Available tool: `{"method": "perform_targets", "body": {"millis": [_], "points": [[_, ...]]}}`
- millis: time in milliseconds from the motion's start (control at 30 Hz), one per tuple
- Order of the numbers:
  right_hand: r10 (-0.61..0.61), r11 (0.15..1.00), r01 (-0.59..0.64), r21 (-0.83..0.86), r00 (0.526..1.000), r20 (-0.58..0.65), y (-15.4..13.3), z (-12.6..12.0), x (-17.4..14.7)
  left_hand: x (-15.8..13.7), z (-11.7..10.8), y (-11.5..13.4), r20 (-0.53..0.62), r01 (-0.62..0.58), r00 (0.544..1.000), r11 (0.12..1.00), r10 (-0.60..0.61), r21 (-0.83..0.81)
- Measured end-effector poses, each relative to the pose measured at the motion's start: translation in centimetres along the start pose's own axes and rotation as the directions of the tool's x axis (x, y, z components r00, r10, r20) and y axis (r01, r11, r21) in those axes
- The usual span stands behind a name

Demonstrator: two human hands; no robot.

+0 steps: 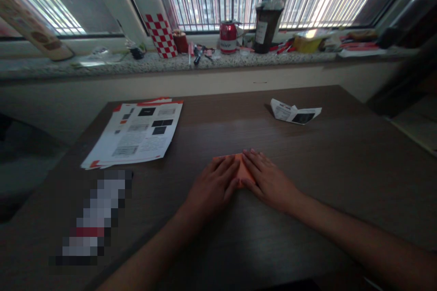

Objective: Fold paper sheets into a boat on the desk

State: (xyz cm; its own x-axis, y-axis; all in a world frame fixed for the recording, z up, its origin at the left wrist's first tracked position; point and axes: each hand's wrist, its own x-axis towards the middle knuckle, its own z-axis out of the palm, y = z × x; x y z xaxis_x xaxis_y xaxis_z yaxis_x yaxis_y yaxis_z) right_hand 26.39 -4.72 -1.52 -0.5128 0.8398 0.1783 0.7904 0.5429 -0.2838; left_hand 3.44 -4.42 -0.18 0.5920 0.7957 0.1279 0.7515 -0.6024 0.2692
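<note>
An orange piece of folded paper (242, 173) lies on the brown table (218, 132), in the middle of the head view. Flat on its left part rests my left hand (215, 183), fingers stretched out. My right hand (266, 179) presses on the right part, also with straight fingers. Both thumbs point toward each other near the paper's lower edge. Much of the paper is hidden under the hands, so its full shape cannot be made out.
Printed sheets (139, 134) lie at the table's left, with a pixelated oblong item (99, 213) nearer me. A folded paper boat-like shape (295, 112) sits at the back right. Behind, a windowsill (218, 63) holds a checkered bottle (159, 27), a red can (228, 37) and a dark cup (266, 27).
</note>
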Motion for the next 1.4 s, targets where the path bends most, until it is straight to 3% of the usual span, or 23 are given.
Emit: {"method": "perform_targets", "body": {"millis": [800, 1100, 1233, 1400], "points": [[0.025, 0.996, -0.023, -0.089, 0.999, 0.025, 0.1, 1.1, -0.1, -0.2, 1.6, -0.7, 0.151, 0.036, 0.987, 0.989, -0.058, 0.146], [-0.048, 0.998, 0.049, -0.032, 0.998, 0.042, 3.5, -0.7, -1.8, -0.2, 1.2, -1.2, 0.102, -0.033, 0.994, 0.997, 0.026, 0.073], [-0.04, 0.999, 0.04, -0.012, 0.998, 0.045, 3.7, -1.0, -2.0, -0.8, 0.4, -2.1, 0.128, -0.11, 0.986, 0.993, 0.103, 0.052], [-0.045, 0.999, 0.046, -0.009, 0.998, 0.048, 3.6, -1.0, -1.9, -2.4, -0.6, -3.4, 0.134, -0.125, 0.984, 0.99, 0.115, 0.066]]}}
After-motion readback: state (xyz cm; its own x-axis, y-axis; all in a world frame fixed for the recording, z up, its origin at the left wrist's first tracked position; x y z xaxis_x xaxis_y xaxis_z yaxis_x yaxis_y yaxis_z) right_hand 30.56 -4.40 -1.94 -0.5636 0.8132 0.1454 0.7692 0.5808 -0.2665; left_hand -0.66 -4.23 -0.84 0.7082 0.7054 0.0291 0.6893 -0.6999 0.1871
